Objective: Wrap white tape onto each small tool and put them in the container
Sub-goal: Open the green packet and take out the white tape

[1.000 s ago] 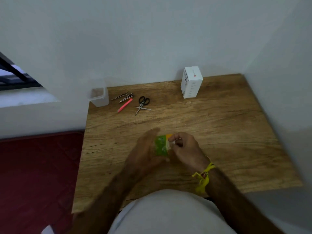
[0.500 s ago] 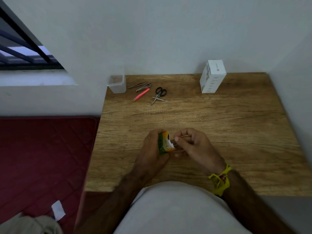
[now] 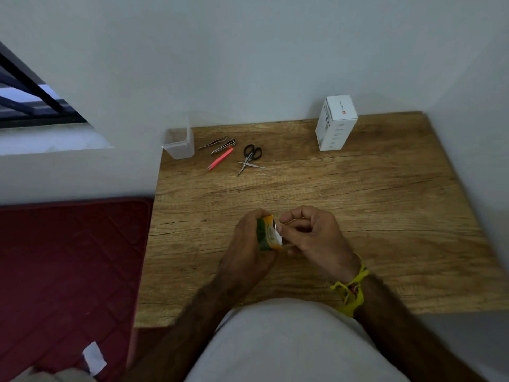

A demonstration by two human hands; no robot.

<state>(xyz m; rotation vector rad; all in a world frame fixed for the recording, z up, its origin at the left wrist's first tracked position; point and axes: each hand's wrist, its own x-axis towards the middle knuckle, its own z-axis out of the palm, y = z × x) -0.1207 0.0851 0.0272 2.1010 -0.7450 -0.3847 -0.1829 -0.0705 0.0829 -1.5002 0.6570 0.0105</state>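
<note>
Wooden table [image 3: 358, 216] in white-walled corner; red mat [image 3: 68, 271] beside.

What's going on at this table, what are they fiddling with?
A person sits at a wooden table. The left hand holds a green and orange tape roll, and the right hand pinches at its edge, apparently picking at the tape's end. The small tools lie untouched at the far side: tweezers, a pink tool and scissors, beside a clear container. No tool is in hand. A white box stands farther right.
</note>
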